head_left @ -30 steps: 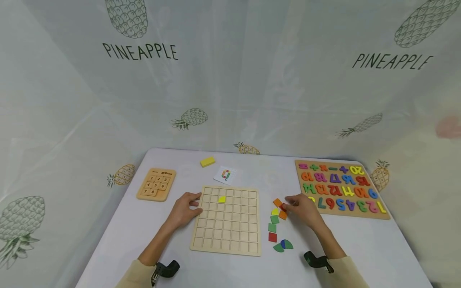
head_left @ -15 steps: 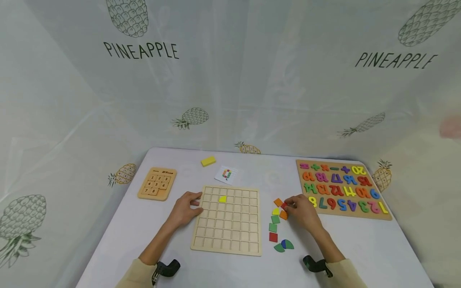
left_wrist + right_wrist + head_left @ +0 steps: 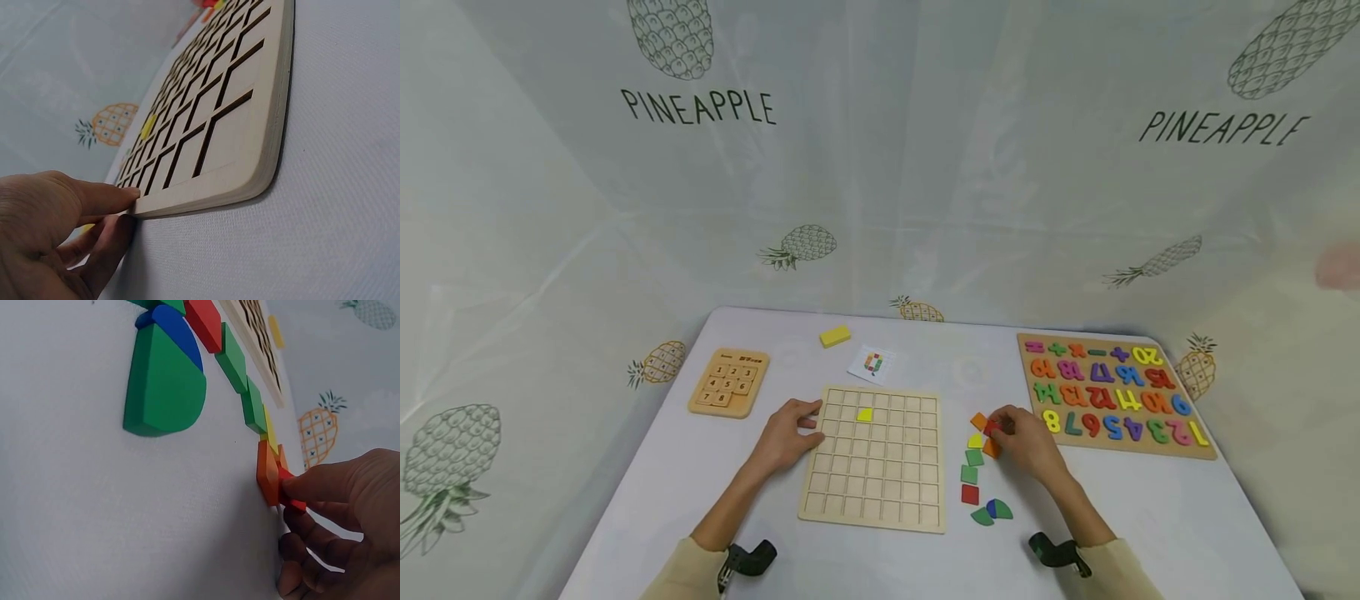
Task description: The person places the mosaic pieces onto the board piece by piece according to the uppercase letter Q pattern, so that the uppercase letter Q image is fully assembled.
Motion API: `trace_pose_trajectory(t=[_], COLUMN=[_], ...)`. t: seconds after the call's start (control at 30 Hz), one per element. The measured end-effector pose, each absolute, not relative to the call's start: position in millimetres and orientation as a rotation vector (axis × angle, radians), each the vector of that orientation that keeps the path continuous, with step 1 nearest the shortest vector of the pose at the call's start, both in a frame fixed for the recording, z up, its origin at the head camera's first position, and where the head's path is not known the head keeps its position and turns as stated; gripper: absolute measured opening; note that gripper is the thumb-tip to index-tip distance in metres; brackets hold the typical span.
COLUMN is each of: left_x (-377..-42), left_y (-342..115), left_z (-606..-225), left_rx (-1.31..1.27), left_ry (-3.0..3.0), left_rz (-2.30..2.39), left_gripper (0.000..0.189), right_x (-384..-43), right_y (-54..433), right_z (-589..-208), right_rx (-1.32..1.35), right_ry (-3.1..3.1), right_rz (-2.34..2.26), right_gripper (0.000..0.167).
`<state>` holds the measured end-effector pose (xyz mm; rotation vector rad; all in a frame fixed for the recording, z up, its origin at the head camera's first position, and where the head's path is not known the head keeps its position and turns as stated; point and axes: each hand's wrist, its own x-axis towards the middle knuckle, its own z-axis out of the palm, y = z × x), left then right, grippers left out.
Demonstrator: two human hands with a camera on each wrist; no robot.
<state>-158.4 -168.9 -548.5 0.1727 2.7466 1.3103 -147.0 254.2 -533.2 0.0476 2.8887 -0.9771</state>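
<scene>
One red tile (image 3: 294,500), right of the board (image 3: 872,467), is pinched in your right hand (image 3: 1028,442) while your loosely spread left hand (image 3: 785,437) touches the board's left edge, so you're likely picking up, needing a gentle lift.

Right of my left fingers (image 3: 107,198) lies the grid board (image 3: 891,469); left, the number puzzle (image 3: 727,385). Loose tiles (image 3: 969,474) lie beside and before my right fingers (image 3: 322,481); rightward, the numeral board (image 3: 1116,396).
</scene>
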Motion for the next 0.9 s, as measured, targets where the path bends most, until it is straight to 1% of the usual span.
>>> trace_pose_trajectory(t=[0.3, 0.5, 0.6, 0.7, 0.9], left_x=[-158, -156, -156, -156, -157], left_y=[-167, -169, -170, -170, -170], left_z=[-549, -549, -549, -548, -548], left_rx=[0.191, 0.189, 0.19, 0.192, 0.184], left_ry=[2.772, 2.776, 2.774, 2.763, 2.76], left_rz=[1.289, 1.292, 1.301, 1.316, 1.318], left_gripper=[0.06, 0.06, 0.06, 0.06, 0.059], right_x=[-143, -145, -146, -148, -154], right_y=[250, 218, 193, 168, 129], right_z=[-529, -522, -521, -522, -521], right_rx=[0.08, 0.071, 0.003, -0.121, -0.344], right_ry=[2.913, 2.875, 2.817, 2.784, 2.74], right_rz=[-1.096, -1.234, -1.311, -1.353, -1.334], right_gripper=[0.018, 0.018, 0.015, 0.013, 0.014])
